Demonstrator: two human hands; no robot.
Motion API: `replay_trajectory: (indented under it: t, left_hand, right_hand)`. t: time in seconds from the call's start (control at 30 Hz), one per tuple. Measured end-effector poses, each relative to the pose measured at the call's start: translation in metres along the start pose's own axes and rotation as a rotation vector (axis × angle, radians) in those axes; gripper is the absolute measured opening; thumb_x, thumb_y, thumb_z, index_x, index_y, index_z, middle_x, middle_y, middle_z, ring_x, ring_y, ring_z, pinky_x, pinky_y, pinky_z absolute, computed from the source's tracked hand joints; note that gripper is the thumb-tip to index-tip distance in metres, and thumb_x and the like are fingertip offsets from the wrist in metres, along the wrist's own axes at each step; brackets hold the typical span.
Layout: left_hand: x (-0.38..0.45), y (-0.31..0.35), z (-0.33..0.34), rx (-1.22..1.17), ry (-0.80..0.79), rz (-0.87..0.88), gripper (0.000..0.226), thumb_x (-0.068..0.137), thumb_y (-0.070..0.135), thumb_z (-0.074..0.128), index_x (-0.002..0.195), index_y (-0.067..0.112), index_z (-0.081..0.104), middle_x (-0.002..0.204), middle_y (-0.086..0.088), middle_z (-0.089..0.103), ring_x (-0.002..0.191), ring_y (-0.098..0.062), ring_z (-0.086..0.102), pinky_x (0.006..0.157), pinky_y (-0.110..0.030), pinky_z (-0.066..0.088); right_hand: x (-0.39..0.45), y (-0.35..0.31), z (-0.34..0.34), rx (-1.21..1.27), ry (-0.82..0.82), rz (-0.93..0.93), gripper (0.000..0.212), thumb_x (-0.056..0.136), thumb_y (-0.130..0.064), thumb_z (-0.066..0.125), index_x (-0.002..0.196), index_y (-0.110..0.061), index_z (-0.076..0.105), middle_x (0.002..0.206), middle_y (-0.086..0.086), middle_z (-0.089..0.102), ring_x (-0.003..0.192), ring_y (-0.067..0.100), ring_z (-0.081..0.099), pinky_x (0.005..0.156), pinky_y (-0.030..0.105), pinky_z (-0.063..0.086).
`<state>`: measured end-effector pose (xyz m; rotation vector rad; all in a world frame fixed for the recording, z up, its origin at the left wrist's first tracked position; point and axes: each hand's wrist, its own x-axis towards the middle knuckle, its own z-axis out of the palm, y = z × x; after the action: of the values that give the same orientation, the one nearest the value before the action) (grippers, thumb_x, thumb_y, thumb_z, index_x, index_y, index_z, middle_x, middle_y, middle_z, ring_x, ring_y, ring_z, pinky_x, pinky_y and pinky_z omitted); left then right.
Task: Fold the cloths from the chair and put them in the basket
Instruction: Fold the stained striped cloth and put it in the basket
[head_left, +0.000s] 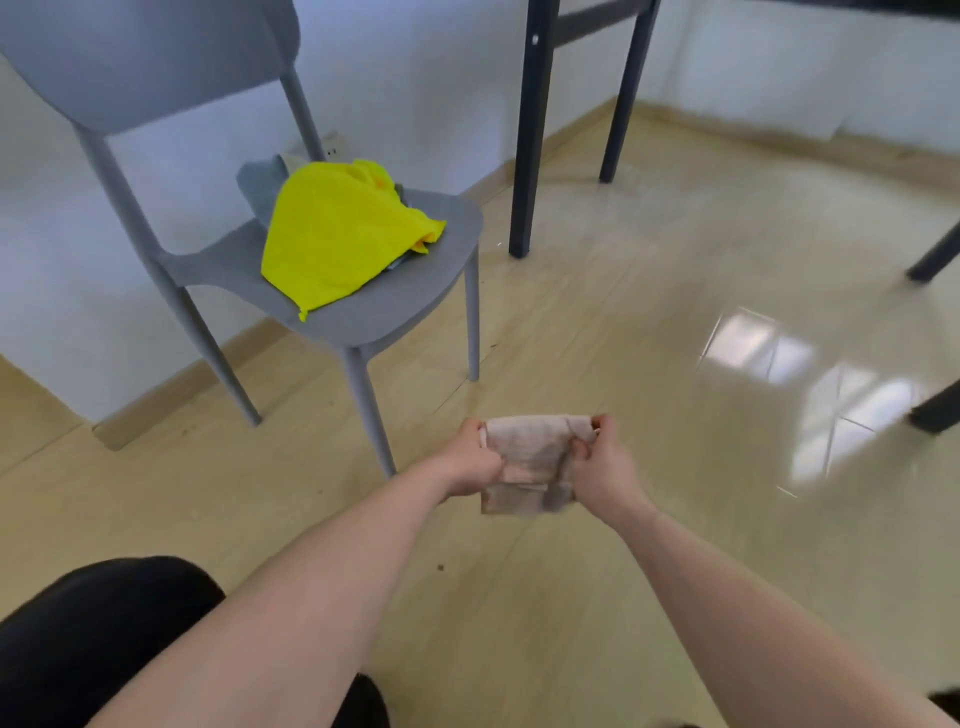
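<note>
The glossy tan floor (649, 312) takes up most of the room, with window light reflected in a bright patch on the right. Black table legs (530, 130) stand at the back, near the white wall. To the left is the grey plastic chair (395, 306), its back turned to the wall. On its seat lies a crumpled yellow cloth (332, 239), draped over a grey cloth (260, 182) that peeks out behind it — only a corner of the grey one shows.

Closer in, both bare forearms reach forward over the floor, and a dark trouser leg (93, 623) shows at the lower left. Between the hands, held in the air in front of the chair and well apart from it, is a small beige cloth (530, 460), already folded down to a compact rectangle with some darker smudges on it. The left hand (470, 462) grips its left edge, fingers curled round the fabric; the right hand (602, 462) pinches the right edge the same way — the two hands close together, with just the cloth's width between them.
</note>
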<state>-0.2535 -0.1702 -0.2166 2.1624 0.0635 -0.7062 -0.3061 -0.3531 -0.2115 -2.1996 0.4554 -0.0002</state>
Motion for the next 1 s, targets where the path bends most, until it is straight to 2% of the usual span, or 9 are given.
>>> replay_trajectory:
  t: [0.07, 0.17, 0.23, 0.33, 0.47, 0.6, 0.73, 0.87, 1.0]
  left_hand:
    - [-0.016, 0.02, -0.023, -0.026, 0.019, 0.062, 0.058, 0.08, 0.019, 0.062, 0.134, 0.019, 0.04, 0.119, -0.006, 0.06, 0.109, -0.027, 0.063, 0.093, -0.047, 0.057]
    - [-0.041, 0.045, -0.059, -0.094, 0.033, 0.159, 0.07, 0.066, 0.018, 0.066, 0.132, 0.019, 0.045, 0.115, -0.007, 0.064, 0.106, -0.026, 0.067, 0.084, -0.051, 0.062]
    - [-0.065, 0.064, -0.079, -0.157, 0.049, 0.215, 0.061, 0.072, 0.008, 0.071, 0.128, 0.015, 0.048, 0.117, -0.013, 0.065, 0.105, -0.029, 0.068, 0.079, -0.047, 0.063]
    - [-0.088, 0.079, -0.1, -0.226, 0.073, 0.294, 0.039, 0.087, -0.005, 0.069, 0.117, 0.013, 0.052, 0.111, -0.013, 0.065, 0.098, -0.027, 0.068, 0.072, -0.04, 0.062]
    - [-0.106, 0.082, -0.108, -0.378, 0.17, 0.356, 0.025, 0.093, 0.007, 0.071, 0.109, 0.02, 0.056, 0.109, -0.008, 0.067, 0.093, -0.021, 0.067, 0.068, -0.034, 0.057]
    - [-0.111, 0.078, -0.104, -0.362, 0.276, 0.374, 0.02, 0.097, 0.024, 0.068, 0.114, 0.024, 0.057, 0.109, -0.001, 0.07, 0.098, -0.022, 0.07, 0.074, -0.04, 0.059]
    - [-0.107, 0.079, -0.107, -0.396, 0.264, 0.372, 0.025, 0.097, 0.028, 0.067, 0.12, 0.026, 0.056, 0.115, 0.001, 0.07, 0.103, -0.017, 0.069, 0.079, -0.039, 0.061]
    - [-0.095, 0.082, -0.106, -0.389, 0.311, 0.416, 0.033, 0.088, 0.016, 0.078, 0.114, 0.027, 0.06, 0.103, 0.008, 0.074, 0.095, -0.009, 0.071, 0.071, -0.021, 0.054]
    - [-0.075, 0.088, -0.099, -0.431, 0.492, 0.397, 0.029, 0.087, 0.029, 0.078, 0.109, 0.035, 0.061, 0.099, 0.015, 0.073, 0.091, 0.001, 0.069, 0.075, -0.018, 0.052]
  right_hand:
    - [-0.004, -0.028, -0.017, 0.047, 0.028, -0.028, 0.014, 0.099, -0.01, 0.049, 0.11, -0.017, 0.044, 0.099, 0.006, 0.063, 0.094, 0.034, 0.064, 0.072, 0.032, 0.043]
    - [-0.011, -0.069, -0.049, 0.119, -0.001, -0.038, 0.031, 0.096, -0.009, 0.054, 0.125, -0.015, 0.046, 0.109, 0.005, 0.065, 0.093, 0.027, 0.062, 0.067, 0.032, 0.051]
    - [-0.017, -0.094, -0.071, 0.178, -0.038, -0.053, 0.039, 0.091, -0.008, 0.059, 0.127, -0.019, 0.047, 0.109, 0.001, 0.064, 0.094, 0.023, 0.064, 0.064, 0.033, 0.057]
    - [-0.027, -0.121, -0.099, 0.237, -0.098, -0.063, 0.046, 0.083, -0.002, 0.066, 0.123, -0.023, 0.052, 0.108, -0.002, 0.065, 0.096, 0.02, 0.066, 0.063, 0.03, 0.055]
    - [-0.041, -0.128, -0.106, 0.41, -0.107, -0.054, 0.045, 0.087, 0.004, 0.062, 0.126, -0.017, 0.059, 0.108, 0.005, 0.071, 0.095, 0.024, 0.071, 0.067, 0.032, 0.056]
    - [-0.046, -0.132, -0.101, 0.516, -0.161, -0.033, 0.04, 0.096, -0.001, 0.059, 0.13, -0.022, 0.056, 0.106, 0.005, 0.069, 0.072, 0.017, 0.066, 0.059, 0.028, 0.053]
    - [-0.036, -0.139, -0.105, 0.535, -0.18, -0.033, 0.043, 0.097, -0.001, 0.058, 0.135, -0.021, 0.056, 0.103, 0.005, 0.069, 0.062, 0.011, 0.064, 0.06, 0.026, 0.053]
    - [-0.023, -0.141, -0.115, 0.572, -0.229, -0.019, 0.038, 0.093, 0.004, 0.056, 0.122, -0.019, 0.065, 0.102, 0.009, 0.077, 0.074, 0.018, 0.074, 0.068, 0.029, 0.059]
    - [-0.002, -0.141, -0.103, 0.635, -0.195, 0.03, 0.041, 0.09, 0.008, 0.055, 0.117, -0.02, 0.067, 0.104, 0.011, 0.077, 0.094, 0.03, 0.076, 0.082, 0.039, 0.064]
